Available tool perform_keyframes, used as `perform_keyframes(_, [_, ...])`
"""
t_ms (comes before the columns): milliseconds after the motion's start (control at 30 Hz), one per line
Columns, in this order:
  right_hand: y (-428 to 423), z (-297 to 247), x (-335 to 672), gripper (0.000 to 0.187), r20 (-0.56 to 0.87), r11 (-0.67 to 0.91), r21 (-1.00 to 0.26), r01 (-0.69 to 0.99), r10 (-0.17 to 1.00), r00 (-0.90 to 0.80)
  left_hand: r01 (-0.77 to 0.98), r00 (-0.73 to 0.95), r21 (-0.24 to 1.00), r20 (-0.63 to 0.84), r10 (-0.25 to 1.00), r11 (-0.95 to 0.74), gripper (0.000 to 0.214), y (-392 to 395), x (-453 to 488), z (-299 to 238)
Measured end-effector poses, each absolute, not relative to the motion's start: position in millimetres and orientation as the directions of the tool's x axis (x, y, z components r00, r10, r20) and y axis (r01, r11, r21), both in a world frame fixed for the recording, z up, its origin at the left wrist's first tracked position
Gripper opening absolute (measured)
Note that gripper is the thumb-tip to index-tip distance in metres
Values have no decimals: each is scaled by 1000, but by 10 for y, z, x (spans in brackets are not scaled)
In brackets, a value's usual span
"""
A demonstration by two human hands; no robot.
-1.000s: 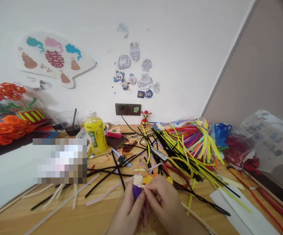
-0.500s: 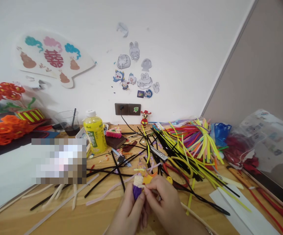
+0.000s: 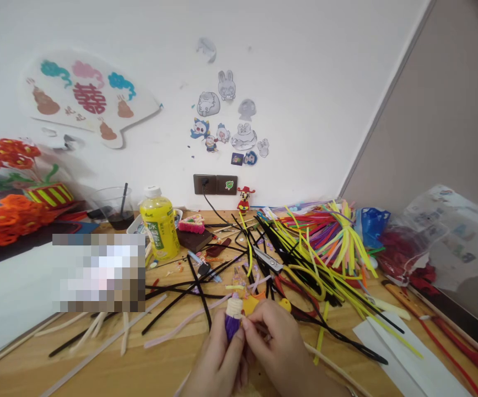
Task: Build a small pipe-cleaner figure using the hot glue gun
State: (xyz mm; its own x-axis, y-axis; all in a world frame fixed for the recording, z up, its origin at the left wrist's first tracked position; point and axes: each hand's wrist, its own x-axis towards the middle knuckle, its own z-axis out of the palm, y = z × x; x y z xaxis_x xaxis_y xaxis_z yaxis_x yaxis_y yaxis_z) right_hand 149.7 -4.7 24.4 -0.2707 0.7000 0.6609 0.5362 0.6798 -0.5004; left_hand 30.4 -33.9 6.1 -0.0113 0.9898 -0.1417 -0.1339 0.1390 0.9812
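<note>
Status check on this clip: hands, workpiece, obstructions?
Left hand grips purple pipe-cleaner bundle; right hand at its cream wrap. Loose black pipe cleaner alongside.

The left hand [image 3: 222, 358] and right hand [image 3: 282, 344] can pass sideways along the near strip of the counter [image 3: 98, 375]. Forward, tangled black pipe cleaners [image 3: 181, 292] and scissors [image 3: 267, 260] stand in the way, with a bottle [image 3: 160, 229] beyond on the left and yellow pipe cleaners [image 3: 325, 275] on the right.

Left hand [image 3: 220, 358] grips purple pipe-cleaner bundle [image 3: 232, 326]; right fingers [image 3: 255, 322] pinch its top.

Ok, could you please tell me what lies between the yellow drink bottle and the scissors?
Head view: a dark brown block and loose black pipe cleaners lie there.
</note>
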Motion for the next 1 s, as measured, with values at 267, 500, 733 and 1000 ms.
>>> perform_keyframes(267, [-53, 252, 1492, 27, 665, 676, -496, 545, 699, -263, -100, 34, 991, -88, 996, 91, 39, -366, 291, 39])
perform_keyframes(500, [-55, 237, 1481, 24, 656, 667, -490, 562, 706, -266, -44, -84, 999, -24, 996, 20, 31, -372, 313, 17])
perform_keyframes(733, [-57, 222, 1485, 22, 636, 657, -509, 557, 723, -272, 119, -24, 993, -10, 1000, 12, 31, -380, 271, 39])
perform_keyframes(1000, [-45, 284, 1449, 16, 343, 408, -827, 387, 911, -227, 180, 36, 980, 83, 996, -88, 35, -364, 214, 127])
